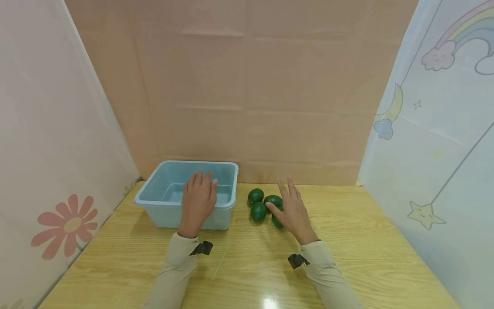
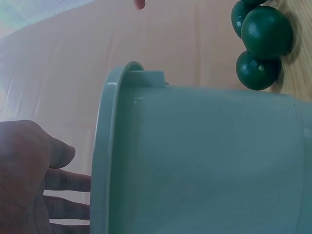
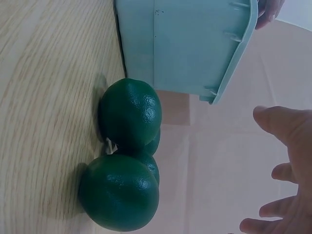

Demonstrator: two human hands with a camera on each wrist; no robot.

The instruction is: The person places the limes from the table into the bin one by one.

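Observation:
Several smooth, dark green oval fruits [image 1: 258,212] lie clustered on the table, touching or nearly touching. One fruit [image 2: 266,32] shows clearly in the left wrist view; their exact kind is hard to tell. My right hand [image 1: 295,210] hovers over the right side of the cluster, fingers spread, holding nothing. The right wrist view has its thumb and fingers apart from the nearest fruit [image 3: 119,192]. Left of the fruits stands a light blue plastic bin [image 1: 166,218]. Above its front rim is my left hand [image 1: 197,199], fingers extended and grasping nothing; the bin hides some fingertips in the left wrist view.
The wooden table [image 1: 247,274] meets a brown paper-like backdrop [image 1: 247,94] behind the bin. Patterned white sheets stand on both sides, with a flower [image 1: 71,225] at left and a star [image 1: 426,213] at right.

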